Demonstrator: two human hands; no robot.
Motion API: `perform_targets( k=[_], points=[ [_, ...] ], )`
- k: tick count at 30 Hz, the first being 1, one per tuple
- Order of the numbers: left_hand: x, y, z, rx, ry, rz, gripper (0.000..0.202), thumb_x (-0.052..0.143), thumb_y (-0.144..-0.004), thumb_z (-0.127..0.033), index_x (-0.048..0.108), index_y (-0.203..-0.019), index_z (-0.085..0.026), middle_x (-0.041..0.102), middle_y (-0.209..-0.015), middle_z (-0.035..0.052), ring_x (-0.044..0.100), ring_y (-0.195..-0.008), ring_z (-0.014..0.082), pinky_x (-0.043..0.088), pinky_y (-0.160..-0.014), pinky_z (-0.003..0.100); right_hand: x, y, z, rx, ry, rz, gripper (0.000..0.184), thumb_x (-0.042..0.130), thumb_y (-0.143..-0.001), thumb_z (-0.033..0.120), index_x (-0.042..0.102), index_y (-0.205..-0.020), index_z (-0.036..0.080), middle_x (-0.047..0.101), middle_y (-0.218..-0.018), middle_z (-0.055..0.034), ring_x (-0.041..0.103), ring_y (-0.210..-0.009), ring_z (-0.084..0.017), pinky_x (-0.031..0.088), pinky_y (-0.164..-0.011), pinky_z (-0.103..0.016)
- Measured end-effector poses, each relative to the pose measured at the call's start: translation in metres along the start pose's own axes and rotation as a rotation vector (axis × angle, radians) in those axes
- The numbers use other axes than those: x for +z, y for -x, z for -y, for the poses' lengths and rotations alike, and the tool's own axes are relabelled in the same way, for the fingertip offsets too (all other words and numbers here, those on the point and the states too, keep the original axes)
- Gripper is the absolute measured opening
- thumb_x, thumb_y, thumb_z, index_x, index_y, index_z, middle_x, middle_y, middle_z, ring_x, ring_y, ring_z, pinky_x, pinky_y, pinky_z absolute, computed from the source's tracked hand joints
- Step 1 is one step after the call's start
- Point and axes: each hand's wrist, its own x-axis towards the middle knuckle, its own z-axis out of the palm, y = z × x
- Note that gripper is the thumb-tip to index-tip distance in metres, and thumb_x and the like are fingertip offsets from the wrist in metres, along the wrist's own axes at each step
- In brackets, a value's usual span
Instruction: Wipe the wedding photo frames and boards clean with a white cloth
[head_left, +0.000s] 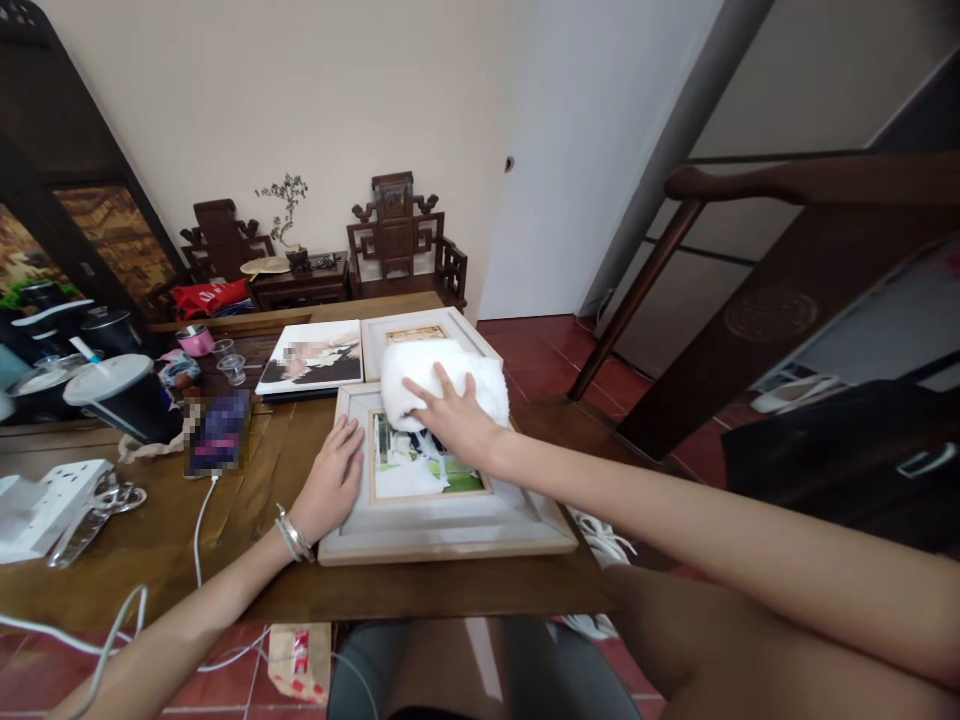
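A folded white towel [484, 375] lies over the upper part of a framed picture. My right hand [457, 425] rests on top of it with fingers spread, pressing it down. The picture frame [450, 535] is whitish with a pale wooden edge and lies flat near the table's front edge. Its lower picture area, in green and white, shows below the towel. My left hand [334, 475], with bracelets at the wrist, lies against the frame's left border, its fingers stretched out. Behind, a second pale frame [465, 325] is partly covered by the towel.
A white-backed picture panel [311, 350] lies left of the frames. Further left are a phone [217, 430] on a white cable, a lidded black cup [124, 395] and a power strip [56, 510]. A dark wooden chair [750, 290] stands at the right.
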Motion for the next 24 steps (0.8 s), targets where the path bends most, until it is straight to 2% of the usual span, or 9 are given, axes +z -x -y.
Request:
perform_targets(
  k=[5,7,9,12,15,18,20,22,24],
  points=[
    [0.003,0.000,0.003,0.027,0.012,-0.026,0.043,0.037,-0.094,-0.024,0.056,-0.132,-0.014,0.048,-0.146,0.0138,0.031,-0.144,0.0251,0.026,-0.118,0.050,-0.017,0.013,0.013,-0.044,-0.084,0.213,0.064,0.059,-0.076,0.000,0.056,-0.135,0.025,0.018,-0.161,-0.0089,0.023,-0.140,-0.047,0.037,-0.098,-0.069],
    [0.004,0.000,0.005,0.028,0.013,-0.030,0.043,0.038,-0.093,-0.022,0.057,-0.131,-0.015,0.048,-0.146,0.0128,0.031,-0.144,0.0247,0.026,-0.119,0.049,-0.027,0.023,0.019,-0.119,-0.148,0.294,0.063,0.057,-0.076,0.001,0.057,-0.134,0.026,0.032,-0.156,-0.0121,0.038,-0.134,-0.042,0.045,-0.095,-0.058],
    [0.003,0.000,0.006,0.024,0.010,-0.029,0.043,0.040,-0.092,-0.020,0.057,-0.131,-0.016,0.048,-0.146,0.0119,0.030,-0.144,0.0245,0.025,-0.119,0.049,-0.039,0.034,0.020,-0.290,-0.221,0.369,0.059,0.053,-0.078,0.003,0.059,-0.133,0.026,0.055,-0.137,-0.0139,0.056,-0.117,-0.032,0.051,-0.085,-0.042],
    [0.002,0.000,0.006,0.010,0.005,-0.008,0.044,0.040,-0.091,-0.020,0.056,-0.132,-0.015,0.046,-0.147,0.0125,0.030,-0.144,0.0249,0.025,-0.119,0.049,-0.057,0.046,0.014,-0.514,-0.278,0.437,0.056,0.050,-0.079,0.004,0.063,-0.128,0.027,0.069,-0.108,-0.0087,0.065,-0.092,-0.022,0.049,-0.071,-0.029],
    [0.000,0.000,0.002,0.018,0.012,0.022,0.044,0.040,-0.091,-0.021,0.056,-0.132,-0.015,0.045,-0.148,0.0128,0.028,-0.145,0.0254,0.025,-0.119,0.049,-0.073,0.048,0.008,-0.424,-0.260,0.358,0.056,0.048,-0.078,-0.001,0.065,-0.125,0.025,0.069,-0.109,-0.0080,0.065,-0.093,-0.021,0.049,-0.073,-0.028],
    [-0.002,-0.001,-0.005,0.005,0.028,0.001,0.045,0.038,-0.094,-0.025,0.052,-0.135,-0.015,0.046,-0.147,0.0125,0.030,-0.144,0.0248,0.025,-0.119,0.047,-0.079,0.039,0.009,-0.218,-0.157,0.175,0.055,0.044,-0.080,-0.005,0.063,-0.126,0.019,0.062,-0.128,-0.0151,0.059,-0.114,-0.029,0.050,-0.085,-0.038],
    [-0.003,-0.001,-0.010,-0.030,0.057,-0.030,0.047,0.036,-0.096,-0.030,0.046,-0.140,-0.014,0.044,-0.149,0.0131,0.032,-0.143,0.0244,0.025,-0.119,0.045,-0.073,0.024,0.012,-0.137,-0.055,0.040,0.055,0.044,-0.081,-0.005,0.060,-0.130,0.016,0.046,-0.146,-0.0175,0.042,-0.132,-0.037,0.044,-0.097,-0.051],
    [-0.004,-0.002,-0.015,-0.055,0.098,-0.057,0.050,0.034,-0.098,-0.035,0.039,-0.144,-0.014,0.041,-0.151,0.0132,0.034,-0.142,0.0233,0.025,-0.119,0.044,-0.058,0.006,0.018,-0.112,0.009,-0.055,0.053,0.044,-0.085,-0.002,0.058,-0.133,0.017,0.029,-0.157,-0.0139,0.024,-0.142,-0.041,0.033,-0.105,-0.063],
    [-0.005,-0.002,-0.018,-0.063,0.136,-0.088,0.053,0.031,-0.100,-0.039,0.033,-0.147,-0.015,0.038,-0.153,0.0123,0.034,-0.142,0.0217,0.024,-0.120,0.042,-0.040,-0.012,0.024,-0.127,0.007,-0.077,0.048,0.044,-0.089,0.005,0.060,-0.131,0.020,0.025,-0.159,-0.0098,0.018,-0.144,-0.041,0.026,-0.107,-0.067]
  ],
)
